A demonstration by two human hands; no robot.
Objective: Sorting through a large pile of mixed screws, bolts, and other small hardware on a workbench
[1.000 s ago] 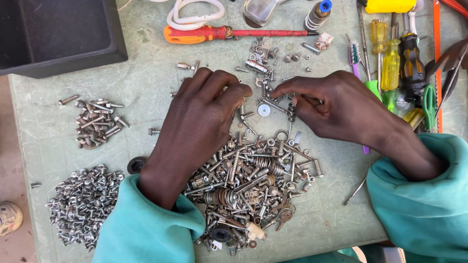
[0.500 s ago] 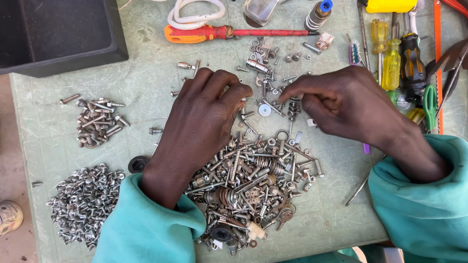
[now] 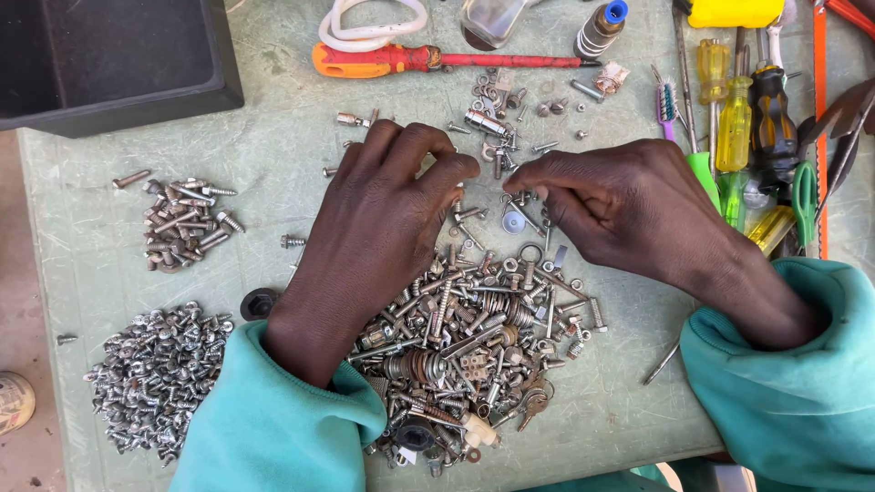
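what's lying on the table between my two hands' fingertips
In the head view, small loose screws and nuts lie between the left hand and the right hand.

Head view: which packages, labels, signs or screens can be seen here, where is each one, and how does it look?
No signs or screens.
Round container: left edge, beside the table, cut off; pale printed top, print too small to tell.
Clear plastic packet: top centre, above the red screwdriver; transparent, partly cut off.
Black bin: top left; plain, no label visible.
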